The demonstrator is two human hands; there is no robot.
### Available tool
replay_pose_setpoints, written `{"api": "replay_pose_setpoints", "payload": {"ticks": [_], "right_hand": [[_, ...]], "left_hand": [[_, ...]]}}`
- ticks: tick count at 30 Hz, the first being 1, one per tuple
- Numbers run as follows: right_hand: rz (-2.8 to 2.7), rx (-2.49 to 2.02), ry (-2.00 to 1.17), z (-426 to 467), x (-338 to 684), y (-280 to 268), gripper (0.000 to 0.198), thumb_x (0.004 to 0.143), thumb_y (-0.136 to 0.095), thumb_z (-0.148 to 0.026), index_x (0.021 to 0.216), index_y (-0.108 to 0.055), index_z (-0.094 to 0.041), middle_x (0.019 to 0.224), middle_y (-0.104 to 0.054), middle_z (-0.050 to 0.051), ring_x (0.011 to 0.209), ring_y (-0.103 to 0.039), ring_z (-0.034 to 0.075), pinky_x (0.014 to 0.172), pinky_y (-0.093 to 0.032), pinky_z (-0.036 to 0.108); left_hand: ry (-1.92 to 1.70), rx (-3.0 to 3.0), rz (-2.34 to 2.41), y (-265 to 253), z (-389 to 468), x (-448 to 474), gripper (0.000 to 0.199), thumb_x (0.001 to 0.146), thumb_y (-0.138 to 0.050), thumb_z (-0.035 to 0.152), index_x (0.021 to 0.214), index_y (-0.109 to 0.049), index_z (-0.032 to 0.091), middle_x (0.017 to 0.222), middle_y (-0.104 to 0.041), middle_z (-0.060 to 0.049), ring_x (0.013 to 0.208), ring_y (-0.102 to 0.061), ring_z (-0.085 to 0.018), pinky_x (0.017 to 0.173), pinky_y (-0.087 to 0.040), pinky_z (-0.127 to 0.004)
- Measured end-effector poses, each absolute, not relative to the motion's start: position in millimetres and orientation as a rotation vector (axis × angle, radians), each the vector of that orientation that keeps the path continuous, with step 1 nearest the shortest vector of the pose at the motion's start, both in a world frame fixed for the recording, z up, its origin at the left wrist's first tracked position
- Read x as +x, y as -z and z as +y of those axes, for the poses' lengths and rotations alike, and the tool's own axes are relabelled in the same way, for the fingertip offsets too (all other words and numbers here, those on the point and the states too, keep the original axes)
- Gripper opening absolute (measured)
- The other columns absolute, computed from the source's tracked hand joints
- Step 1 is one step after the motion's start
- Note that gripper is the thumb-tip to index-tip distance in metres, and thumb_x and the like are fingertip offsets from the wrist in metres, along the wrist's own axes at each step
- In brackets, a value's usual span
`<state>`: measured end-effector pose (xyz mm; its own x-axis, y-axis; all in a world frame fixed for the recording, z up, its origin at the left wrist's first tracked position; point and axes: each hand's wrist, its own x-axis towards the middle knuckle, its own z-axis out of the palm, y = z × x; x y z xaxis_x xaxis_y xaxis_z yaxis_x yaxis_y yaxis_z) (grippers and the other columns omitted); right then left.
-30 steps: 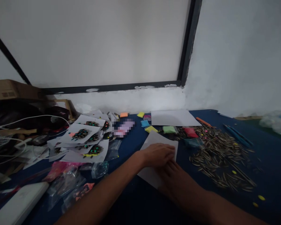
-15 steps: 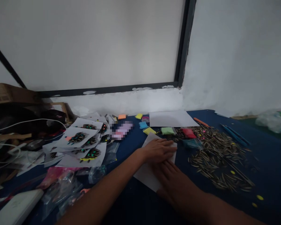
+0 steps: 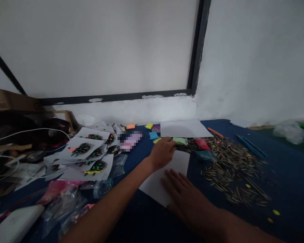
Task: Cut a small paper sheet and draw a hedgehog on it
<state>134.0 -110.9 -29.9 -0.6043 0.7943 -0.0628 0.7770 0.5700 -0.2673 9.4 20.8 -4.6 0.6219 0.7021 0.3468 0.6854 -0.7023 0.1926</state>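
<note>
A white sheet of paper lies at an angle on the blue table in front of me. My right hand rests flat on its lower part, fingers spread. Beyond the sheet's far edge my left hand reaches with curled fingers, its tips at the left end of a light green clay packet. The thumb's grip is partly hidden. Just behind that hand a yellow packet shows in part. A red packet and a teal packet lie to the right.
Striped sunflower seeds spread over the right side, near a blue tool and an orange stick. Sheets with seed figures are stacked left, above clear plastic bags. Another white sheet lies by the wall.
My left hand has left the paper, moving forward and slightly left to the light green packet, its fingers curling. My right hand stays flat on the sheet.
</note>
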Motion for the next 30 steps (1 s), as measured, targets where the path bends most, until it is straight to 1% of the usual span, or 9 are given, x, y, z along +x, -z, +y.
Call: {"api": "replay_pose_setpoints", "payload": {"ticks": [2,4,6,9,13,16,21,24,30], "right_hand": [[-2.726,-1.369,-0.434,-111,134,29,0.059,0.093,-0.044,-0.035,0.146,-0.031,-0.013,0.152,-0.017,0.018,0.14,-0.013,0.033,0.111,-0.021,0.054],[-2.712,-1.356,-0.431,-111,134,29,0.057,0.093,-0.043,-0.035,0.146,-0.032,-0.015,0.153,-0.017,0.017,0.14,-0.013,0.034,0.111,-0.021,0.055],[-2.705,-1.354,-0.435,-111,134,29,0.057,0.093,-0.043,-0.035,0.146,-0.031,-0.016,0.153,-0.016,0.016,0.14,-0.013,0.034,0.111,-0.021,0.056],[-2.723,-1.382,-0.442,-112,134,28,0.058,0.093,-0.043,-0.034,0.146,-0.029,-0.015,0.153,-0.014,0.017,0.14,-0.011,0.034,0.111,-0.019,0.056],[-2.73,-1.397,-0.44,-113,132,22,0.058,0.094,-0.042,-0.035,0.146,-0.029,-0.014,0.153,-0.015,0.017,0.14,-0.011,0.034,0.111,-0.019,0.055],[-2.739,-1.417,-0.449,-115,131,16,0.058,0.094,-0.04,-0.037,0.146,-0.03,-0.014,0.153,-0.015,0.018,0.14,-0.012,0.034,0.111,-0.02,0.056],[-2.715,-1.351,-0.366,-118,129,14,0.054,0.096,-0.034,-0.038,0.147,-0.029,-0.017,0.154,-0.017,0.015,0.141,-0.013,0.031,0.111,-0.023,0.054],[-2.647,-1.29,-0.247,-118,129,18,0.051,0.097,-0.034,-0.035,0.145,-0.033,-0.018,0.153,-0.022,0.012,0.141,-0.017,0.027,0.112,-0.026,0.049],[-2.593,-1.343,-0.162,-113,131,26,0.048,0.093,-0.044,-0.03,0.137,-0.045,-0.01,0.147,-0.037,0.018,0.136,-0.03,0.031,0.109,-0.034,0.05]], "left_hand": [[-0.566,2.677,1.536,-3,27,-9,0.026,0.089,-0.045,0.021,0.104,-0.063,0.012,0.107,-0.063,-0.014,0.103,-0.058,-0.023,0.089,-0.043,-0.032],[-0.378,2.564,1.68,-7,32,-26,0.028,0.087,-0.048,0.032,0.093,-0.065,0.01,0.091,-0.066,-0.015,0.091,-0.061,-0.026,0.077,-0.045,-0.033],[-0.26,2.39,1.624,-5,35,-38,0.035,0.087,-0.047,0.04,0.075,-0.065,0.012,0.075,-0.065,-0.012,0.076,-0.062,-0.024,0.067,-0.043,-0.03],[-0.277,2.232,1.545,3,35,-44,0.031,0.081,-0.054,0.038,0.063,-0.061,0.013,0.061,-0.06,-0.006,0.062,-0.058,-0.018,0.056,-0.037,-0.025],[-0.386,2.147,1.508,11,36,-40,0.017,0.074,-0.06,0.027,0.065,-0.06,0.013,0.059,-0.057,-0.002,0.06,-0.054,-0.015,0.052,-0.034,-0.022],[-0.486,2.085,1.46,14,37,-40,0.011,0.073,-0.058,0.022,0.071,-0.06,0.012,0.062,-0.057,-0.001,0.059,-0.053,-0.012,0.051,-0.035,-0.021],[-0.555,2.032,1.326,18,41,-49,0.015,0.076,-0.051,0.019,0.087,-0.058,0.011,0.071,-0.059,0.0,0.057,-0.052,-0.01,0.05,-0.037,-0.018],[-0.505,2.067,1.212,15,47,-55,0.018,0.077,-0.051,0.018,0.092,-0.058,0.012,0.071,-0.06,0.0,0.057,-0.052,-0.01,0.05,-0.038,-0.018],[-0.461,2.265,1.118,9,51,-43,0.015,0.076,-0.051,0.013,0.087,-0.062,0.012,0.072,-0.06,-0.001,0.064,-0.052,-0.012,0.058,-0.04,-0.021]]}}
